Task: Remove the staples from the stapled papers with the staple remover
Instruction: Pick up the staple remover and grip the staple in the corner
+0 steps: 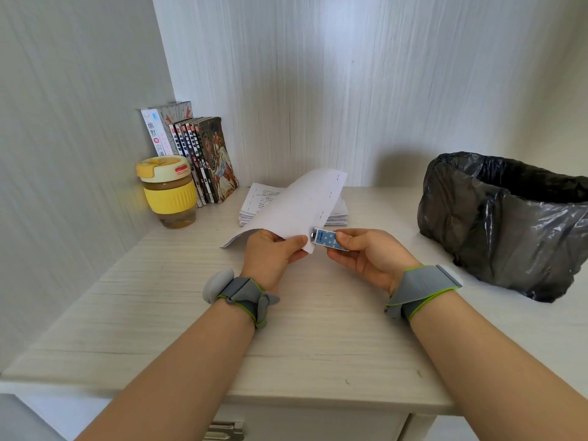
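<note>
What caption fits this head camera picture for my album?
Left hand holds stapled papers while right hand pinches a blue dotted staple remover at their edge.

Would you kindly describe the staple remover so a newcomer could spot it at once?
Start at the black-bagged bin on the desk's right, then look left to the right hand. It pinches the staple remover: small, blue with yellow dots, metal tip at the held sheet's stapled edge.

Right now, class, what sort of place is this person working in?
Probably a home study corner: a pale wooden desk, upright books against the wall, a paper stack and a lined bin.
</note>
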Available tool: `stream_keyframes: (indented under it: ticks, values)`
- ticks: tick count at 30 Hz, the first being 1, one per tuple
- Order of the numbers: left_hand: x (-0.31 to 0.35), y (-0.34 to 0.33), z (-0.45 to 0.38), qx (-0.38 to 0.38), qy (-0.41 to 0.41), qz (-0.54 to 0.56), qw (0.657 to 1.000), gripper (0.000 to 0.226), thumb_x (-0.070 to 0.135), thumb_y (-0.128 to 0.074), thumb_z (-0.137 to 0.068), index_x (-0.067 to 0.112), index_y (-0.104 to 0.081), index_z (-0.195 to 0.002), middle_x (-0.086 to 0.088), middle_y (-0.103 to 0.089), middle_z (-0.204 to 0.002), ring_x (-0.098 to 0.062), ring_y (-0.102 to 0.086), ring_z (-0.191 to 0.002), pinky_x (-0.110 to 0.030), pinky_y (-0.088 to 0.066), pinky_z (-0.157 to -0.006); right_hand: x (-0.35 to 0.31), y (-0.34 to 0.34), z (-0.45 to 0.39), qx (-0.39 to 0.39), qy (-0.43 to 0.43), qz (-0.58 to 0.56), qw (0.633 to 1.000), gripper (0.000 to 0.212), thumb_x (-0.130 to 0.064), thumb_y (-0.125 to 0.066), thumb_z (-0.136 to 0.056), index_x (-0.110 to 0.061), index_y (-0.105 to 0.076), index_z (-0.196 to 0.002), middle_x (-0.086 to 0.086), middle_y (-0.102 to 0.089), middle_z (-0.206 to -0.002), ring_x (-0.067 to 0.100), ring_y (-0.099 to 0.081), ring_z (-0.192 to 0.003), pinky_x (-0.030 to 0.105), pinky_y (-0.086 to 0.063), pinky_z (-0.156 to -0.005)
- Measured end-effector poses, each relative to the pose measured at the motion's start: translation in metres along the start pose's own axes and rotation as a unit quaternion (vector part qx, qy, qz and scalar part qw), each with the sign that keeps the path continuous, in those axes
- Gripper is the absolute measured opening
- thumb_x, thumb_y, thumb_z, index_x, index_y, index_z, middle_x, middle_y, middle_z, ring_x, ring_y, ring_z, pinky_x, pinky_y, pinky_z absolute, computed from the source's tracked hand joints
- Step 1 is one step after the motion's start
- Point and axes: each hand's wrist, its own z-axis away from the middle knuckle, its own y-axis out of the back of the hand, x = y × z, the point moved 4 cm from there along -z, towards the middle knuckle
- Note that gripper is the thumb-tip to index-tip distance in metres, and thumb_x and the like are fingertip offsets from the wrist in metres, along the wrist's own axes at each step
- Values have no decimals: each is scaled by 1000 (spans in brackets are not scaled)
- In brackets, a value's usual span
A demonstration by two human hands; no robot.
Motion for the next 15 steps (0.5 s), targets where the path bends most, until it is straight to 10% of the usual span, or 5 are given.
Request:
stream_keyframes:
  ticks: [15]
  values:
    - [0, 2, 0, 5, -1, 10, 1000, 19, -11, -62, -77, 8, -66, -76, 2, -69, -68, -6, -67, -58, -19, -56, -55, 1, 1, -1, -2, 3, 13, 1000, 24, 3, -51, -88, 12, -53, -110, 12, -60, -86, 19, -59, -77, 20, -58, -60]
